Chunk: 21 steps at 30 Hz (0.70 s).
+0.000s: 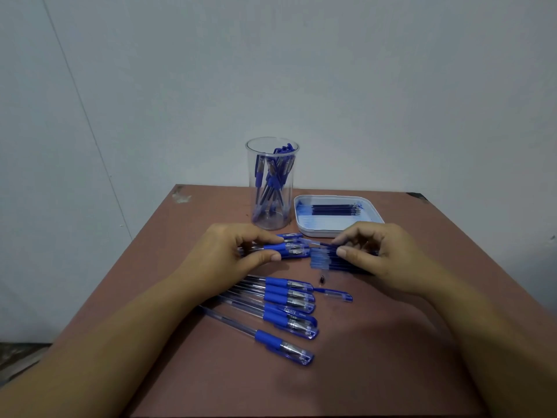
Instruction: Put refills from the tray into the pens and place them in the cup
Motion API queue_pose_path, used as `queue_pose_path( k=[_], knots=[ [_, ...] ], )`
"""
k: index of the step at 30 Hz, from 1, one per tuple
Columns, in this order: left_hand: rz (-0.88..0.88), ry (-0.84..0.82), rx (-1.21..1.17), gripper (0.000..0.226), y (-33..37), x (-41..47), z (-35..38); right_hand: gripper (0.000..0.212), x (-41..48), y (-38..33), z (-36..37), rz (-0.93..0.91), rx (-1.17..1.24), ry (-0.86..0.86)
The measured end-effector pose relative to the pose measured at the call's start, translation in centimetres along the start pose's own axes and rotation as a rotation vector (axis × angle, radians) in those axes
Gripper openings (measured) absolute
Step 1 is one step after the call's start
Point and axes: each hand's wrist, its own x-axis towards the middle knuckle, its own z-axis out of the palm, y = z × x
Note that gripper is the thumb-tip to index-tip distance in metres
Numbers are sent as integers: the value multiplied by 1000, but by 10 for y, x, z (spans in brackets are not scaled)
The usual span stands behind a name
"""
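Reddish-brown and a little chipped at its far corners, the worktop (180,224) stands against a pale wall, and both bare forearms reach onto it from the near edge. The left hand (229,251) lies palm down over a small cluster of blue pens (289,248), its thumb and fingers curled round their barrels — that grip is clamped on the pens, whose caps point right. Nearer the person, a row of capped blue pens (286,309) lies fanned across the worktop, caps to the right, their clear barrels running back under the left forearm. Beyond the left hand a tall clear plastic cup (271,182) stands upright with several blue pens inside, leaning at mixed angles. Just right of the row lies a loose blue pen cap (334,294), and a tiny dark pen tip (322,279) lies apart between the cap and the hands. To the right of the cup, close beside it, sits a white square tray (301,227) holding a bundle of dark blue refills (334,210) laid side by side. The right hand (382,254) hovers in front of the tray over a second pile of refills (328,260) on the worktop — its thumb and forefinger are pinched together on one thin refill (319,244), which points left toward the pens in the other hand.
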Motion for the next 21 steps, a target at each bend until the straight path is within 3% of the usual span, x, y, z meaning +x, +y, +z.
queue_pose_path(
  k=[21],
  knots=[
    [-31,45,-41,23,-1,1,4,14,-1,-6,10,-15,42,-51]
  ],
)
